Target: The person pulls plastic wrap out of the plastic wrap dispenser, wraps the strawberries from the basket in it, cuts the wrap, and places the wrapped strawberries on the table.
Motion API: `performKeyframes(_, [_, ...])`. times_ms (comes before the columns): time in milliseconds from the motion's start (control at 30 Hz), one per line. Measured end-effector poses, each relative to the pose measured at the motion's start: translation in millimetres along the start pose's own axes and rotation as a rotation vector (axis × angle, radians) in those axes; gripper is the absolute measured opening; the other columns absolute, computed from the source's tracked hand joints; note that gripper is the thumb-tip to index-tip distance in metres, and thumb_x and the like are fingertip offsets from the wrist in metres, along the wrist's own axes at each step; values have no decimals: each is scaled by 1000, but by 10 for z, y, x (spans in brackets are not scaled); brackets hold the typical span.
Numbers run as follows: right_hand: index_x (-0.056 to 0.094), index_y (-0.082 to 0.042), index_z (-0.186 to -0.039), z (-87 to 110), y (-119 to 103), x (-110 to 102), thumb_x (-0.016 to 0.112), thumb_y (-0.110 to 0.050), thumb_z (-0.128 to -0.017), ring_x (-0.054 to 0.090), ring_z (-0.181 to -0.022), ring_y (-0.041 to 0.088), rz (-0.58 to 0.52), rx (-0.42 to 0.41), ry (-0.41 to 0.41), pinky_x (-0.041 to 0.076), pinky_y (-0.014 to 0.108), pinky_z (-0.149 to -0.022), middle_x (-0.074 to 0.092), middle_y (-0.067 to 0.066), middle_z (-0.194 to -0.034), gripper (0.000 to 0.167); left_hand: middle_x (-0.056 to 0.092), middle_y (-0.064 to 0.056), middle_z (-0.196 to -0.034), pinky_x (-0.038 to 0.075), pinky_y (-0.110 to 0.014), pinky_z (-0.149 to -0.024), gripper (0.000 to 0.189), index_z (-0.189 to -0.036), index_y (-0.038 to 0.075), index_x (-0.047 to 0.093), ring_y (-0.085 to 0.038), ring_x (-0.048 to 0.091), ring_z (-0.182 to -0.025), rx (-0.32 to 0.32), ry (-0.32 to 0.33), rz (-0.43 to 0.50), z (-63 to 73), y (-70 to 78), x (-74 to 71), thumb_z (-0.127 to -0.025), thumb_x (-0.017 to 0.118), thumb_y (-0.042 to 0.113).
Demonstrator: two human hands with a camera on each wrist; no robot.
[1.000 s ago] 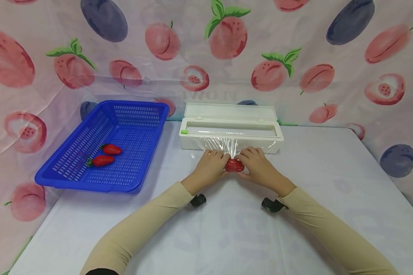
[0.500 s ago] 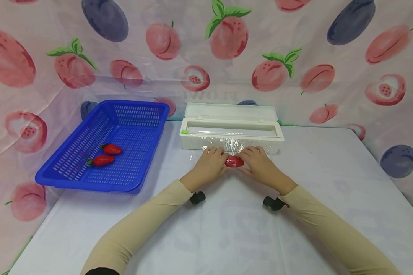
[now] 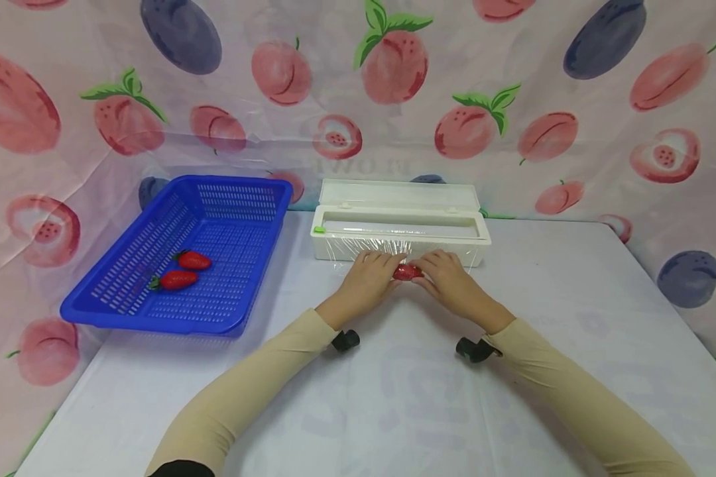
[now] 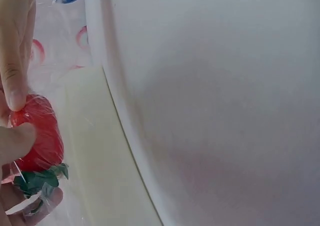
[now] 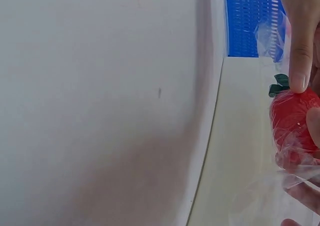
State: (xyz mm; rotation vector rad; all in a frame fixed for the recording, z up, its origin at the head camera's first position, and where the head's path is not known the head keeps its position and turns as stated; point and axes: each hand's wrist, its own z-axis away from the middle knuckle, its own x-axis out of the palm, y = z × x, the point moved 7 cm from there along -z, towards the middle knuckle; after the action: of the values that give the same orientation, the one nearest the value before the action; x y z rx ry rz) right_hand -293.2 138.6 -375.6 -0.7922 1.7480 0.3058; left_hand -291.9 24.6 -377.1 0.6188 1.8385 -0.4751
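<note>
A red strawberry [image 3: 407, 272] with green leaves is wrapped in clear cling film just in front of the white cling film dispenser [image 3: 483, 250]. My left hand [image 3: 365, 281] holds its leafy end, with the thumb on the wrapped fruit [image 4: 47, 131] in the left wrist view. From the other side my right hand [image 3: 450, 283] grips it too, the thumb pressing the red strawberry [image 5: 287, 118] in the right wrist view. Creased film [image 3: 358, 248] stretches from the dispenser down to the fruit. Fingers hide part of the strawberry.
A blue plastic basket [image 3: 255, 265] stands at the left, with two strawberries [image 3: 179, 279] inside. The dispenser's lid [image 3: 400, 193] is raised, near the fruit-patterned backdrop [image 3: 394, 126]. White cloth [image 3: 406, 397] covers the table.
Both hands have moved a little forward with the strawberry, closer to the dispenser. The stretch of film between fruit and dispenser has shortened. Basket and dispenser have stayed put.
</note>
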Motion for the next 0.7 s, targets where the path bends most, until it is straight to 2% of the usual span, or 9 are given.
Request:
performKeyframes(100, [62,-3,-115,-21,8,-20,60,-21,-91,52,-109,29,-4,4,9,36,47,-93,65,13,-109,31,64,-3,-116,38,-38,-100,41,-126,11,54,-20,57,-109,-9,-10,-9,-16,-9,-1,-92,57,33])
performKeyframes(200, [60,-4,-118,-33,-4,-75,65,-24,-87,52,-107,30,42,-32,70,37,47,-92,64,14,-108,37,65,-4,-116,37,-39,-101,39,-126,11,55,-21,57,-110,-34,-25,12,-35,-26,-12,-95,52,34])
performKeyframes(367, [58,-9,-118,-36,-94,-171,81,-29,-71,54,-105,29,277,-203,230,40,50,-91,61,11,-104,56,64,-5,-121,37,-41,-104,41,-132,9,49,-23,57,-113,-82,-57,68,-69,-71,-20,-97,47,33])
performKeyframes(500, [60,-9,-111,-37,-176,-191,85,-23,-66,57,-99,27,448,-334,339,43,49,-88,63,7,-97,53,61,-5,-126,38,-40,-103,44,-137,10,44,-22,56,-116,-96,-76,98,-88,-98,-3,-98,45,31])
performKeyframes(600, [63,-7,-107,-48,-188,-195,83,-19,-67,59,-95,26,469,-363,392,45,49,-86,66,7,-93,47,61,-6,-126,38,-40,-101,45,-139,11,42,-23,55,-117,-106,-69,111,-94,-119,7,-99,45,31])
performKeyframes(700, [65,-5,-106,-69,-161,-187,82,-18,-69,60,-94,27,431,-346,391,45,49,-85,68,8,-93,43,60,-7,-125,38,-40,-100,49,-139,11,42,-25,53,-117,-121,-34,92,-92,-147,3,-97,48,36])
